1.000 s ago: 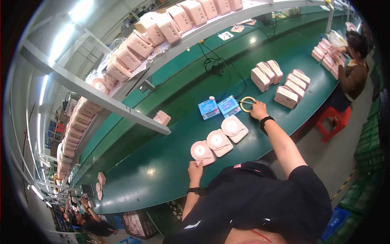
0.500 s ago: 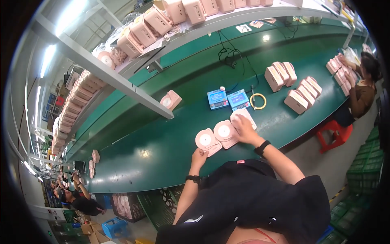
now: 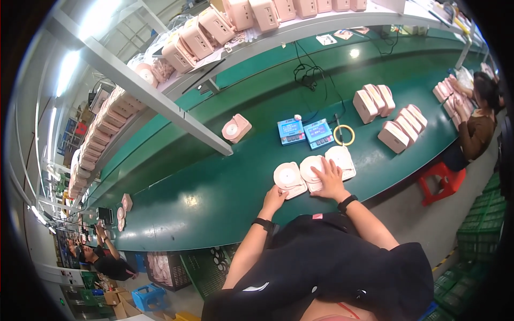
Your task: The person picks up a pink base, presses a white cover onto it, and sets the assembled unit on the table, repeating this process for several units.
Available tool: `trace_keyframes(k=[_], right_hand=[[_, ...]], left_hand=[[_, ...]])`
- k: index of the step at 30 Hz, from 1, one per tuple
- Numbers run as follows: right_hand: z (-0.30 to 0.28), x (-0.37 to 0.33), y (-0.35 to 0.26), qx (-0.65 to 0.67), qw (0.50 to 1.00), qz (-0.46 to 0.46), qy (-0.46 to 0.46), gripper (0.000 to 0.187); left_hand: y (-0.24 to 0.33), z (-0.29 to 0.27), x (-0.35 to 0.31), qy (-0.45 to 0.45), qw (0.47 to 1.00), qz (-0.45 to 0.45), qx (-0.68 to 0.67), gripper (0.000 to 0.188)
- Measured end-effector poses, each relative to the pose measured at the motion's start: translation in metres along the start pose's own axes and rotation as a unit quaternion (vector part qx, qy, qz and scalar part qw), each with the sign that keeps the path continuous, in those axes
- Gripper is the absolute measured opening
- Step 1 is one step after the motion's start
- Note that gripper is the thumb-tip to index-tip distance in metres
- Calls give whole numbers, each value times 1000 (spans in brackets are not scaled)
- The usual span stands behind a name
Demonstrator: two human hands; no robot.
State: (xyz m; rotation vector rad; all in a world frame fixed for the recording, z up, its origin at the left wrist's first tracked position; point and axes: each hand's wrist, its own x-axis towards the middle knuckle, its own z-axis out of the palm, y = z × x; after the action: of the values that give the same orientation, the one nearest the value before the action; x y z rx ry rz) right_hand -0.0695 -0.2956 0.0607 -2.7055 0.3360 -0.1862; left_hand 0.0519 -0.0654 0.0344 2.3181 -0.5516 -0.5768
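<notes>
Three pale pink record-player-shaped devices with round white discs lie side by side on the green bench in front of me. My left hand (image 3: 275,197) grips the near left corner of the left device (image 3: 289,178), its fingers closed at the edge. Over the middle device (image 3: 310,167) lies my right hand (image 3: 331,181), fingers spread flat and covering much of its disc. The right device (image 3: 341,159) sits just beyond those fingertips, its disc facing up.
Two blue box-shaped instruments (image 3: 305,134) and a yellow ring (image 3: 344,135) stand behind the devices. Upright pink units (image 3: 393,136) are grouped to the right. One pink device (image 3: 236,128) lies near the grey post (image 3: 176,109). Co-workers sit at both ends of the green bench (image 3: 225,187).
The row of pink devices has shifted right, with my left hand following at the left one. My right hand has moved from the right device onto the middle one, fingers now spread.
</notes>
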Motion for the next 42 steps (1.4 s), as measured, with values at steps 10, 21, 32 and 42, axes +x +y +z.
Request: trace_keyframes(k=[10,21,32,42], right_hand=[[3,0,8,20,1000,-7,17,97],[-4,4,10,23,1000,3,10,97],[2,6,29,51,994,-92,34,100],[-16,15,9,24,996,-56,-64,98]], left_hand=[[6,2,-4,10,1000,-17,3,31],[7,4,-2,10,999,-32,5,32],[14,-27,17,-97,993,-3,64,40],[17,-135,171,115,979,20,167,70]])
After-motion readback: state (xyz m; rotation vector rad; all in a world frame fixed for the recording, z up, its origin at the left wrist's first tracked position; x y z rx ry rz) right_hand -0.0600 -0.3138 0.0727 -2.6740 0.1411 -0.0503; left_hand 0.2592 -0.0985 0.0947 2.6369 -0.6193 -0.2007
